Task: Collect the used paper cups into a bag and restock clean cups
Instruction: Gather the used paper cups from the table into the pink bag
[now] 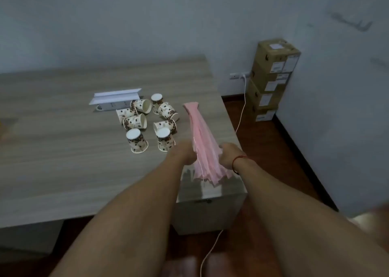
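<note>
On the left of the tabletop point(52, 129) lay a white folded card point(115, 96), and beside it the used paper cups point(147, 123) stood or lay tipped in one loose cluster. Further right, the left hand point(183, 152) and the right hand point(228, 153) each had the grip pinched on the pink bag point(202, 148), which was bunched and not yet open. I think the thin film could slip or tear if both hands pulled too hard, and a swinging bag could knock the light cups off the near edge. The room was dim, with stacked cardboard boxes point(271, 78) in the right corner and a white cable point(242, 112) hanging to the dark floor
</note>
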`<state>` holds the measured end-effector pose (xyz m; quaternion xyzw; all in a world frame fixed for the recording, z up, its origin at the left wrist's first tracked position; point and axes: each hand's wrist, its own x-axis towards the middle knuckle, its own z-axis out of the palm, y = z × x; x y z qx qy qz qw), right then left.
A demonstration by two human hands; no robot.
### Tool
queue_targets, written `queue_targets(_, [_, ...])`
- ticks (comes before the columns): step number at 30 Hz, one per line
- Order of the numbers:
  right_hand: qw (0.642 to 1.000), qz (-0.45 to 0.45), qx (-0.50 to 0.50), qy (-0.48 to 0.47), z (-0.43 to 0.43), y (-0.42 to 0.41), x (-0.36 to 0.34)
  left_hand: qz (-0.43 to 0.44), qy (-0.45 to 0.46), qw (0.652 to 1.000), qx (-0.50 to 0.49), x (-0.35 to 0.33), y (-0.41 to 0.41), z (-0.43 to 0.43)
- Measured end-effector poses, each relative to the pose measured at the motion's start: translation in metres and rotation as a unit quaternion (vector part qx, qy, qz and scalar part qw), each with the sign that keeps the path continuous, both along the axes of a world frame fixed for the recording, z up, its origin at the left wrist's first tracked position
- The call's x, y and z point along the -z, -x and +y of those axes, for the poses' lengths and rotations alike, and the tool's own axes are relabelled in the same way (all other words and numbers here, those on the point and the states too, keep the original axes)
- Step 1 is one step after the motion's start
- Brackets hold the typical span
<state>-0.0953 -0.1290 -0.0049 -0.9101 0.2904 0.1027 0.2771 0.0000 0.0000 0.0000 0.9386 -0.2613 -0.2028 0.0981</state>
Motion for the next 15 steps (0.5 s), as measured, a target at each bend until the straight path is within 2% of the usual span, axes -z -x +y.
queue_targets(5, [0.998,0.052,-0.025,-0.012,-0.006,-0.007,0.032,0.058,-0.021,0.998,-0.030,0.038,0.001,-0.004])
queue_targets(15, [0.997,0.067,-0.045,-0.004,-0.016,-0.016,0.098,0.146,0.001,0.989,-0.024,0.088,0.002,-0.026])
